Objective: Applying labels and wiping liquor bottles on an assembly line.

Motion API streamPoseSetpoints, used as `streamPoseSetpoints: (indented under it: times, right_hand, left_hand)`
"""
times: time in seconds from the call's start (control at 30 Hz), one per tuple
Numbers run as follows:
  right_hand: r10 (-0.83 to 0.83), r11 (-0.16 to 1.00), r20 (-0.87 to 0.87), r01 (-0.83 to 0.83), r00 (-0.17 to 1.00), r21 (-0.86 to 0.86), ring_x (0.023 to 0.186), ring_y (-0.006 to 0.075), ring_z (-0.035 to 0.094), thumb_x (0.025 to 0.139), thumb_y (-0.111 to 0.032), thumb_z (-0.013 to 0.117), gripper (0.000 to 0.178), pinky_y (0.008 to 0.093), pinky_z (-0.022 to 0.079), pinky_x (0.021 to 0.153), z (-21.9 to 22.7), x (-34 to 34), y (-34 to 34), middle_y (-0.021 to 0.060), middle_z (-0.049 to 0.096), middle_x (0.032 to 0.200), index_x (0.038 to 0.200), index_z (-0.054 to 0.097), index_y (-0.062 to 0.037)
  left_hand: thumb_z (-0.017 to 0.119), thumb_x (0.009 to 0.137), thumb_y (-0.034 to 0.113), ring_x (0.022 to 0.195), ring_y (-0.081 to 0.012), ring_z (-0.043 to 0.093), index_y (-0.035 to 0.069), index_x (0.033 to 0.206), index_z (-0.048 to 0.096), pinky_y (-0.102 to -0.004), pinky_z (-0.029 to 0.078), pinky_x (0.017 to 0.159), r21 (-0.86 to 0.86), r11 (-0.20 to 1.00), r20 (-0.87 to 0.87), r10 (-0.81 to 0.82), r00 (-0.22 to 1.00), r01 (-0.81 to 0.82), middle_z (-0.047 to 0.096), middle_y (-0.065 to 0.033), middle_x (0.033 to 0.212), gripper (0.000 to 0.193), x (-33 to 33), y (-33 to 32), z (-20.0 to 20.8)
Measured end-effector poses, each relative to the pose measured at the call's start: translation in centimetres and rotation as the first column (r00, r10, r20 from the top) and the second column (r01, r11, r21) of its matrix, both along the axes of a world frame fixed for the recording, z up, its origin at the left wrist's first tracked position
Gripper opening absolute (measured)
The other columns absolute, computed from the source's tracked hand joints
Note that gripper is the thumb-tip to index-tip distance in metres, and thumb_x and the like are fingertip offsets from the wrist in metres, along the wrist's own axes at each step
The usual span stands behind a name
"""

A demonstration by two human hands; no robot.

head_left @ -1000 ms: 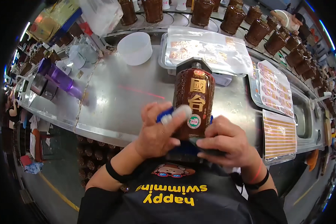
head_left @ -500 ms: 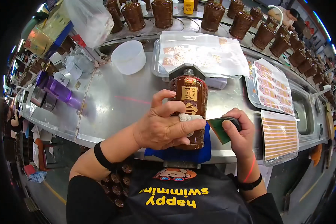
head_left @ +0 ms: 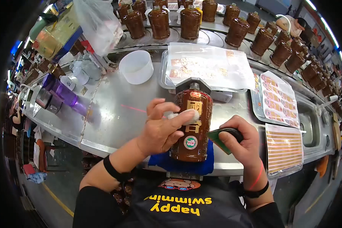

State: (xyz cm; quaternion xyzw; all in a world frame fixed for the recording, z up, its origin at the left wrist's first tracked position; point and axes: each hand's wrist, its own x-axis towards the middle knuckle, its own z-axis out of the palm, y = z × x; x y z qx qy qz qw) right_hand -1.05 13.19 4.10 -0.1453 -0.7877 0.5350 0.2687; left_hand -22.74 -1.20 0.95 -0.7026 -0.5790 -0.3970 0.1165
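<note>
A brown glass bottle (head_left: 198,150) with gold lettering lies face up, its neck in a grey holder (head_left: 182,83). A blue cloth (head_left: 161,164) is under its base. On the lower face sits a round green-and-white label (head_left: 190,142). My left hand (head_left: 161,127) is over the bottle's left side with fingers apart. A white cover (head_left: 193,116) seems to wrap one of its fingers, over the gold lettering. My right hand (head_left: 243,138) is closed on a scraper (head_left: 221,143) with a green blade and black grip, its tip close to the bottle's right side.
Beyond the bottle lies a tray with white sheets (head_left: 205,60). Label sheets (head_left: 279,98) and a gold-striped sheet (head_left: 283,146) lie right, beside a sink (head_left: 309,129). A white tub (head_left: 136,67) and purple bottle (head_left: 64,93) stand left. Brown bottles (head_left: 237,32) line the conveyor.
My left hand has drawn back left and up the bottle, uncovering the round label. My right hand keeps the scraper, its blade now turned more edge-on. The whole view has shifted slightly.
</note>
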Motion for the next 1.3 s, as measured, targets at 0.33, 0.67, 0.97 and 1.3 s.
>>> streamPoseSetpoints:
  times: [0.33, 0.67, 0.97, 1.3]
  right_hand:
    - [-0.139, 0.876, -0.037, 0.14, 0.99, 0.462, 0.07, 0.0102, 0.06, 0.085, -0.012, 0.069, 0.015, 0.0276, 0.05, 0.064, 2.0, -7.2, 3.7, 0.0049, 0.065, 0.076, 0.093, 0.065, -0.0008]
    - [0.267, 0.566, -0.134, -0.043, 0.954, 0.823, 0.073, 0.0254, 0.055, 0.068, -0.009, 0.068, 0.021, 0.0359, 0.043, 0.063, 0.8, -5.1, -0.9, 0.0073, 0.052, 0.081, 0.086, 0.058, -0.0114]
    - [0.115, 0.96, 0.083, -0.133, 0.99, 0.247, 0.069, 0.0321, 0.062, 0.085, -0.008, 0.065, 0.018, 0.0373, 0.049, 0.062, 0.9, 3.2, -2.1, 0.0143, 0.062, 0.082, 0.102, 0.061, -0.0022]
    - [-0.391, 0.737, 0.064, 0.271, 0.918, 0.62, 0.11, 0.0335, 0.056, 0.071, 0.014, 0.051, 0.031, 0.0388, 0.047, 0.092, -4.5, 12.4, 4.1, 0.0152, 0.059, 0.123, 0.095, 0.063, -0.0013]
  left_hand:
    - [0.054, 0.095, 0.031, 0.099, -0.0239, 0.051, 0.002, 0.124, 0.062, -0.0454, 0.033, 0.097, 0.012, 0.988, 0.104, 0.15, 0.983, -0.152, 0.067, -0.0052, 0.102, 0.041, 1.9, -2.8, -1.6]
    - [0.052, 0.096, 0.03, 0.097, -0.0305, 0.049, -0.001, 0.121, 0.061, -0.0449, 0.039, 0.09, -0.006, 0.978, 0.355, 0.197, 0.914, -0.208, 0.053, -0.0156, 0.105, 0.041, 2.9, -4.2, -2.5]
    - [0.059, 0.091, 0.04, 0.114, -0.0308, 0.046, 0.018, 0.12, 0.068, -0.0442, 0.033, 0.101, -0.12, 0.993, -0.191, -0.019, 0.981, -0.004, 0.051, -0.0137, 0.125, 0.038, 0.7, 0.6, 1.5]
    - [0.04, 0.102, 0.043, 0.127, -0.0295, 0.043, 0.002, 0.13, 0.058, -0.0385, 0.031, 0.106, -0.044, 0.989, -0.167, 0.135, 0.977, -0.145, 0.056, -0.0166, 0.129, 0.053, -1.3, 2.9, 1.3]
